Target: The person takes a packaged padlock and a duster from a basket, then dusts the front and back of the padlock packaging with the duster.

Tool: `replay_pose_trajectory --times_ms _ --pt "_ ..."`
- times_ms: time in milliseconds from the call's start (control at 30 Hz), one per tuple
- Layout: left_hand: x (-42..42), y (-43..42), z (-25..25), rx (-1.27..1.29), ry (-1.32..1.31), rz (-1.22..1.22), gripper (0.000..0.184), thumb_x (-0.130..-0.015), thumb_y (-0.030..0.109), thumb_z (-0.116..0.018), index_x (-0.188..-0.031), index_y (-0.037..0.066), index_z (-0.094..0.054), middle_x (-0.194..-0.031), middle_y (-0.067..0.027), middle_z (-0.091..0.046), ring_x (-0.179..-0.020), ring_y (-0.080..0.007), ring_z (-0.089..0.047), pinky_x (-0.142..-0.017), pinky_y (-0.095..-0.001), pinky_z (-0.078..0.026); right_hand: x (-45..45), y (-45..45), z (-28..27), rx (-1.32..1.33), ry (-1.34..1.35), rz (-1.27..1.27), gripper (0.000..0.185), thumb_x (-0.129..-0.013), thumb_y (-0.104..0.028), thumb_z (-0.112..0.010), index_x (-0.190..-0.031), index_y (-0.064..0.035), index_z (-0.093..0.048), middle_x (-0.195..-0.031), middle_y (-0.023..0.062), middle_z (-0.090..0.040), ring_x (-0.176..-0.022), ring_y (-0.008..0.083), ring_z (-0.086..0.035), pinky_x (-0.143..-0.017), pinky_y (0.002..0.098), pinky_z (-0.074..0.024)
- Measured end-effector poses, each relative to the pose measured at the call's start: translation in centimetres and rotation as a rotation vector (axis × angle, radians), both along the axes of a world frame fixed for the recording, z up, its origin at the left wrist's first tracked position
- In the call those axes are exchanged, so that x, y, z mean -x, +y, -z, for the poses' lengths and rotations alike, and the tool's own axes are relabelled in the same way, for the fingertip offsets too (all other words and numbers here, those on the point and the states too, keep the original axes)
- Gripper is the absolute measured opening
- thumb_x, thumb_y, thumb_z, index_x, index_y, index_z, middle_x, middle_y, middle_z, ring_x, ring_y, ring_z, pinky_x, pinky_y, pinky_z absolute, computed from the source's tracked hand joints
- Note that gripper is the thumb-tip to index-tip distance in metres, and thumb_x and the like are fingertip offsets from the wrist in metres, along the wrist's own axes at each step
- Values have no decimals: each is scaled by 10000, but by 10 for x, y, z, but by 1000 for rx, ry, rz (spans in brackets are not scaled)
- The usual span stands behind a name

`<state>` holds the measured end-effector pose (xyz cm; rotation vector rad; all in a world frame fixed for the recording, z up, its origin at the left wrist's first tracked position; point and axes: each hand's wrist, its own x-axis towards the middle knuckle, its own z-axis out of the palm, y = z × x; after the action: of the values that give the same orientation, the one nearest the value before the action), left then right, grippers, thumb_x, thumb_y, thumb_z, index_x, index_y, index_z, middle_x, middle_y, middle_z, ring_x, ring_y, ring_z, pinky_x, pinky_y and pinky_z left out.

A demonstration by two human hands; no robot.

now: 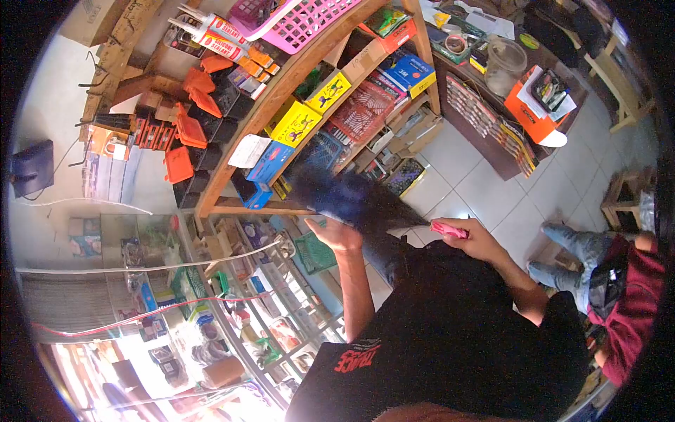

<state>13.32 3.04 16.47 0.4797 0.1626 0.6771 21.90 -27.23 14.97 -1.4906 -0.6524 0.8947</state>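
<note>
My right hand [474, 240] is closed around a pink handle [448, 229]. Left of the handle, a dark blue-black object [337, 200] is smeared by motion. Its narrow end points toward the handle, but whether the two are joined is hard to make out. My left hand [336, 235] is just below the dark object, at the foot of the wooden shelf [235, 148], with fingers extended and apart. Part of that hand is hidden by the blur. Nothing is visible in its palm.
Yellow boxes [295, 124] and a pink basket [309, 27] stand on the shelving. A glass display case [246, 309] is at lower left. An orange box [531, 112] sits on the counter at upper right. A seated person [629, 309] in maroon is at right, near a wooden stool [626, 204].
</note>
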Motion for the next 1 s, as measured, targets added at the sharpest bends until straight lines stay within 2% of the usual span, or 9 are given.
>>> replay_pose_trajectory --times_ms 200,300,367,433,533,667,767,900,1000 --pt "2 20 8 -167 65 -21 628 -960 593 -349 -1347 127 -514 -1358 -100 -543 -1258 -329 -498 -1067 -499 -381 -4 -19 -3 6 40 -66 440 -945 -252 -660 -1315 -25 -585 -1189 64 -683 -1045 119 -603 -956 292 -461" --pt "8 9 -1 151 67 -37 630 -954 588 -384 -1361 124 -510 -1372 -104 -532 -1253 -324 -501 -1048 -503 -402 2 -13 0 -25 86 -20 430 -949 -262 -656 -1306 -32 -593 -1175 65 -688 -1037 119 -606 -951 290 -460" --pt "7 26 21 -281 240 -119 750 -939 676 -310 -1472 155 -395 -1461 -54 -453 -1321 -308 -434 -1104 -538 -322 -4 -13 -15 89 71 -128 425 -949 -264 -654 -1303 -35 -597 -1167 66 -692 -1038 121 -607 -948 285 -460" --pt "12 10 24 -386 25 -156 735 -948 656 -314 -1480 153 -377 -1464 -72 -451 -1324 -311 -435 -1112 -539 -316 -4 -11 -17 107 61 -124 422 -948 -262 -655 -1300 -37 -600 -1159 66 -695 -1034 121 -608 -943 281 -460" --pt "13 9 9 116 -103 76 698 -952 597 -404 -1480 142 -374 -1501 -109 -407 -1330 -350 -421 -1108 -521 -340 3 -9 -5 58 64 -62 423 -944 -254 -660 -1300 -34 -600 -1155 62 -696 -1025 117 -607 -934 277 -462" --pt "19 22 37 -276 91 -77 698 -956 611 -363 -1460 129 -393 -1513 -112 -388 -1317 -353 -426 -1120 -520 -312 -3 -11 -7 59 121 -111 438 -937 -247 -670 -1307 -26 -593 -1166 49 -692 -1026 111 -602 -931 278 -465" --pt "19 17 12 84 8 -27 673 -946 592 -422 -1432 127 -418 -1499 -114 -401 -1295 -346 -443 -1101 -512 -343 -2 -13 3 60 133 -59 443 -933 -247 -678 -1311 -32 -594 -1165 41 -691 -1031 106 -597 -934 279 -465" --pt "14 27 20 -162 17 4 714 -929 612 -431 -1440 115 -410 -1438 -115 -463 -1291 -345 -453 -1100 -523 -339 -14 -17 -18 57 136 -146 446 -926 -259 -691 -1304 -39 -605 -1153 41 -693 -1022 95 -589 -932 278 -465" --pt "15 9 2 48 27 -60 623 -939 543 -466 -1375 98 -484 -1365 -105 -534 -1239 -325 -503 -1060 -512 -390 -14 -17 -2 5 109 -38 439 -925 -253 -694 -1302 -44 -610 -1166 36 -692 -1028 90 -588 -939 282 -465"
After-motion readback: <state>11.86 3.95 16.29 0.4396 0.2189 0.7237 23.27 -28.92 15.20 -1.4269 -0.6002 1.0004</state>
